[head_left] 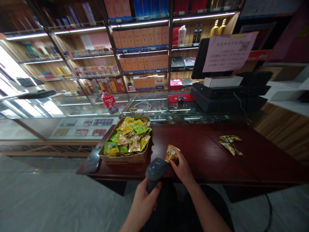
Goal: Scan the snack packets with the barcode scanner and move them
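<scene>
In the head view, my left hand (145, 200) is wrapped round the handle of a dark barcode scanner (156, 167) with a small blue light on top. The scanner's head points toward a gold snack packet (170, 153) on the dark red desk. My right hand (181, 166) grips that packet by its right side, thumb below and fingers above, with a barcode label facing up. Left of the scanner stands a cardboard box (125, 159) heaped with yellow, green and gold packets (130, 133). Several loose gold packets (230, 145) lie on the desk to the right.
A dark flat case (92, 160) lies by the desk's left edge. On the glass counter behind stand a red-labelled bottle (109, 102), a white cable (140, 107), a mouse (180, 99) and a monitor (201, 59) with a pink sheet. A black cord (249, 169) crosses the desk's right side.
</scene>
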The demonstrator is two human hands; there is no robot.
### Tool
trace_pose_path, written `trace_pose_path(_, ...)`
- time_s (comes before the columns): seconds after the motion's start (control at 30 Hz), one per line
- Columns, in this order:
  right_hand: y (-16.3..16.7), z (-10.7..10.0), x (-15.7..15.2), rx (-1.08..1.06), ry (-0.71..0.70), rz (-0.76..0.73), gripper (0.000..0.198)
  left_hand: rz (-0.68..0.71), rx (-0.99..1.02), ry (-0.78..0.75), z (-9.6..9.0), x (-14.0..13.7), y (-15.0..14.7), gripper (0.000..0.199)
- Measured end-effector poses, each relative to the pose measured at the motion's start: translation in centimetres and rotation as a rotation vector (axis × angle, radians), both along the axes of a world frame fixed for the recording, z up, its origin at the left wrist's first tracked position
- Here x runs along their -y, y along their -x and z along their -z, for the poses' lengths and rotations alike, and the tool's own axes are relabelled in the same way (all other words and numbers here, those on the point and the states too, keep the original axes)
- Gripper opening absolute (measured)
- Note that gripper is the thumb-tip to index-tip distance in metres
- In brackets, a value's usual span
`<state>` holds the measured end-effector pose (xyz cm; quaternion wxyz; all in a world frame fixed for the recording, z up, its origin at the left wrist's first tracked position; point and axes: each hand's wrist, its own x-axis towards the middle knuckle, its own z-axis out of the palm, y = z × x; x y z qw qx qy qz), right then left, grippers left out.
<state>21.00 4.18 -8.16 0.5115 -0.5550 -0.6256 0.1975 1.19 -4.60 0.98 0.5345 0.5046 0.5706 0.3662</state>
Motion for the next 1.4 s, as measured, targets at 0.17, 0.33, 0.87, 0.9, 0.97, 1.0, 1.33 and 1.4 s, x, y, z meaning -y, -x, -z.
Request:
trace_pose_path(0.17, 0.0, 0.4, -0.1, -0.032, -0.012, 0.0, 0.054, -0.013, -0.024, 0.007, -0.1, 0.0, 0.2, 0.041)
trace_pose_path(0.33, -0.1, 0.7, -0.3, -0.035, -0.013, 0.029, 0.056, -0.033, -0.021, -0.015, -0.5, 0.0, 0.2, 0.04)
trace_pose_path(0.87, 1.1, -3.8, -5.9, -0.627, 0.084, -0.117, 0.09, -0.09, 0.054, 0.033, 0.4, 0.3, 1.5, 0.039)
trace_pose_path(0.9, 1.8, -5.1, -7.8, -0.642, 0.08, -0.12, 0.094, -0.095, 0.065, 0.046, 0.5, 0.5, 1.7, 0.039)
trace_pose_path(0.97, 3.9, -7.8, -12.0, -0.643, 0.118, -0.151, 0.096, -0.102, 0.075, 0.056, 0.6, 0.8, 2.0, 0.039)
trace_pose_path(1.0, 5.2, -9.1, -14.2, -0.615, 0.143, -0.164, 0.094, -0.108, 0.077, 0.054, 0.7, 1.0, 2.1, 0.039)
trace_pose_path(1.33, 7.5, -8.7, -17.9, -0.051, 0.188, 0.064, 0.045, -0.177, 0.061, 0.024, 0.8, 1.8, 3.3, 0.053)
trace_pose_path(1.4, 3.1, -6.4, -15.1, 0.016, 0.175, 0.183, 0.045, -0.17, 0.048, 0.028, 0.9, 1.8, 3.6, 0.057)
